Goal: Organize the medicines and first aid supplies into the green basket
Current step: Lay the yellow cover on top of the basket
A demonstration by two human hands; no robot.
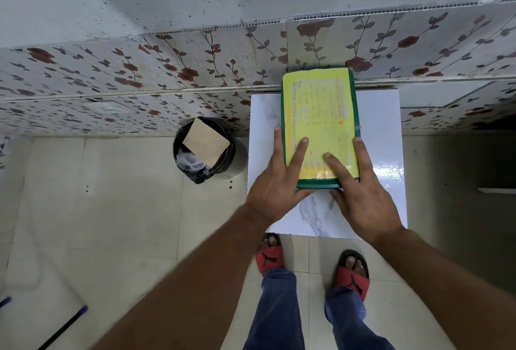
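Fingers (pixel 300 151) of the left hand (pixel 275 185) are spread apart and lie flat on the yellow printed sheet (pixel 321 115) that covers the green basket (pixel 318 184), the outermost one running along the basket's left edge; the fingers (pixel 339 167) of the right hand (pixel 363 199) are likewise splayed, one stretched up the basket's right edge and another resting on the sheet; both hands press on the near end without closing around it, thumbs tucked at the near rim.

The green basket stands on the white marbled tabletop (pixel 385 137), its far end reaching past the tabletop's back edge toward the flowered wall (pixel 139 70); whether it touches the wall is hard to say from this angle; its contents are hidden under the sheet. Bare tabletop shows on both sides of the basket, a narrower strip on the left and a wider one on the right, plus an open band between the basket's near rim and the front edge.

On the floor left of the tabletop, just beside it, sits a black bin (pixel 206 151) holding a brown paper piece (pixel 205 141); the pale tiled floor (pixel 111 210) beyond it lies open; the person's feet in red sandals (pixel 269 257) stand at the tabletop's front edge.
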